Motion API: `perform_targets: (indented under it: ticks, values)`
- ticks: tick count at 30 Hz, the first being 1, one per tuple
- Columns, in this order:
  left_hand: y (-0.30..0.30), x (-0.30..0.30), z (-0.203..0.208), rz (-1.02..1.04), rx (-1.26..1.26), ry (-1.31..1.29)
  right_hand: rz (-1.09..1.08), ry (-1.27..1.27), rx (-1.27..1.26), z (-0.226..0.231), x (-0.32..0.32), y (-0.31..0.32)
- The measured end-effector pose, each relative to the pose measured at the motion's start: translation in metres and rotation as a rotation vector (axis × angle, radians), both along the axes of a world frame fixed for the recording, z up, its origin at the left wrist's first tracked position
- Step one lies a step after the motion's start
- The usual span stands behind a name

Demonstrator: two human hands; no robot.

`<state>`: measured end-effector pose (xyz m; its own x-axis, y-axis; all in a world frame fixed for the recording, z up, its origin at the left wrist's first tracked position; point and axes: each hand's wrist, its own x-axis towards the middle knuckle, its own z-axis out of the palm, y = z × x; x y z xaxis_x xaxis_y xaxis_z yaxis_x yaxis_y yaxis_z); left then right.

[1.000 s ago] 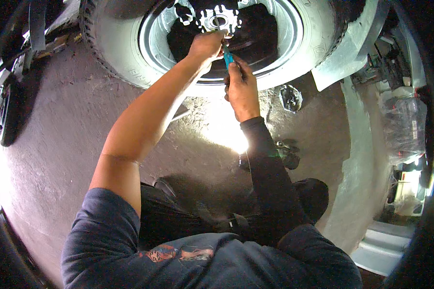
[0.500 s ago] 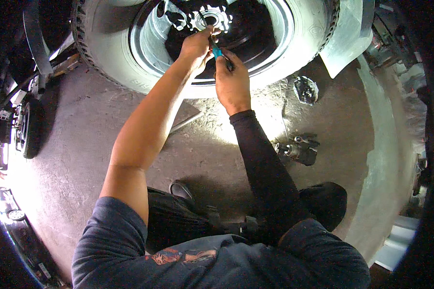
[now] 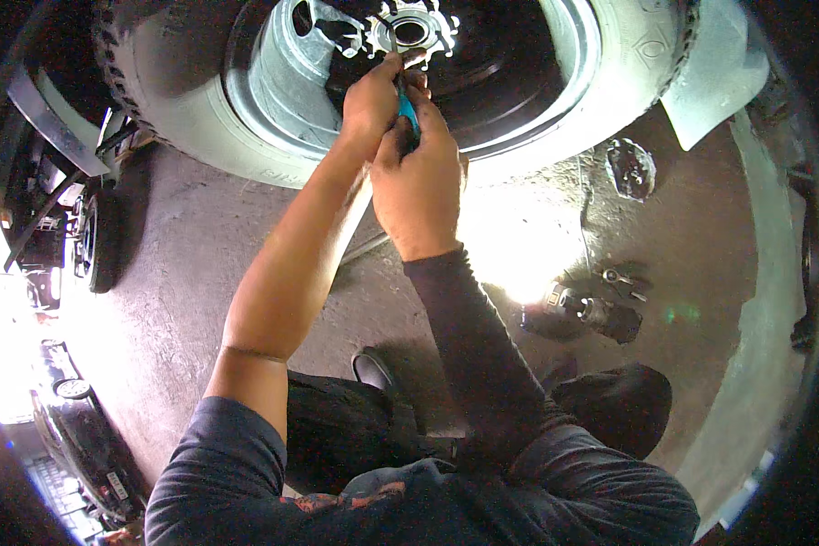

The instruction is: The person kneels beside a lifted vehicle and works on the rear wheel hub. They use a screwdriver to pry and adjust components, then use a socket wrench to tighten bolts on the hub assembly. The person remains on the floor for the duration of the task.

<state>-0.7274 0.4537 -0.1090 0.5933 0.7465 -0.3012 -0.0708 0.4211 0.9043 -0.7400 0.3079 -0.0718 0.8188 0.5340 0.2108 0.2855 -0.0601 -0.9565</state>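
In front of me stands a large wheel with a pale-lit tyre (image 3: 191, 127) and a metal rim (image 3: 287, 100). At its centre is a toothed metal hub (image 3: 439, 27) with a dark round opening. My right hand (image 3: 423, 187) is closed round the teal handle of a screwdriver-like tool (image 3: 408, 111), whose thin shaft points up at the hub. My left hand (image 3: 371, 102) is closed at the front of the tool, fingers pinched near the shaft just below the hub. Its fingertips partly hide what they grip.
On the floor to the right lie a dark power tool (image 3: 610, 318), small metal tools (image 3: 615, 276) and a round, grease-smeared part (image 3: 630, 170). A pale panel (image 3: 714, 77) hangs right of the tyre. A thin bar (image 3: 364, 246) lies under my forearms. Another wheel (image 3: 98, 241) stands at left.
The view has shifted, so the wheel and floor items sit farther right. My right hand has turned and moved closer against my left hand, covering more of the teal handle.
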Motion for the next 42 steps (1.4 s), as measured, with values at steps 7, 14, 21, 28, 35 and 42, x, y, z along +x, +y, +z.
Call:
perform_targets:
  ticks: [7,14,21,28,35,42]
  values:
    - [-0.011,0.006,-0.003,-0.009,0.137,-0.094,-0.009,-0.116,0.093,-0.026,0.015,-0.002]
    - [-0.037,0.040,-0.019,0.166,0.147,-0.128,0.150,0.107,0.126,-0.067,0.080,-0.021]
    - [-0.042,0.058,-0.034,0.232,0.337,-0.082,0.395,0.505,0.199,-0.111,0.127,-0.020]
    - [-0.046,0.061,-0.034,0.225,0.427,-0.030,0.509,0.717,0.267,-0.124,0.154,-0.014]
    - [-0.030,0.042,-0.025,0.462,0.232,0.060,0.496,0.683,0.224,-0.116,0.158,-0.021]
    - [-0.018,0.046,-0.018,0.624,-0.008,-0.335,0.500,0.743,0.237,-0.108,0.165,-0.024]
